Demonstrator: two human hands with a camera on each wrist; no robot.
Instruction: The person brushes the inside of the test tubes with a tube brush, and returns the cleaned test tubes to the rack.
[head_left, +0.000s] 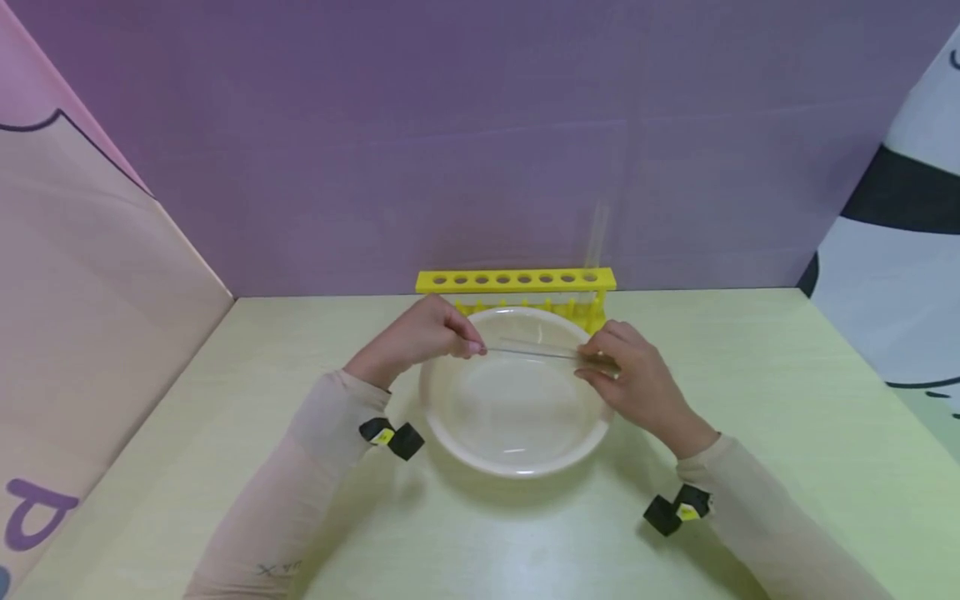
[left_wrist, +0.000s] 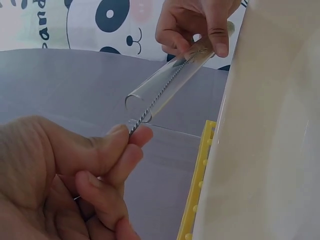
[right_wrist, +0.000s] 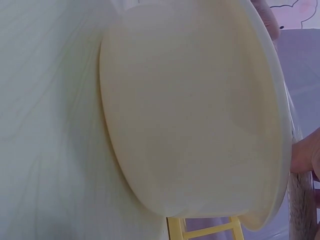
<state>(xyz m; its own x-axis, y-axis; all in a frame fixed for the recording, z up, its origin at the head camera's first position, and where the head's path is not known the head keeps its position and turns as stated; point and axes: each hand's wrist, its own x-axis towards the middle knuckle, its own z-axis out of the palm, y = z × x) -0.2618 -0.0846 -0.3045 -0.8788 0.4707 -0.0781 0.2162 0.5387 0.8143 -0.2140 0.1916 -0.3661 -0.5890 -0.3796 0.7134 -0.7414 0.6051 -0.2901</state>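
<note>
Over the cream basin, my left hand pinches the twisted wire handle of a test tube brush between thumb and fingers. The brush runs into a clear glass test tube, whose open mouth faces the left hand. My right hand grips the tube near its other end, thumb and fingers around the glass. Brown bristles show inside the tube in the right wrist view. The tube lies nearly level above the basin, partly covered by the right fingers.
A yellow test tube rack stands behind the basin, close to the purple back wall. One clear tube stands upright in its right end hole. Printed panels flank the pale wood-grain table.
</note>
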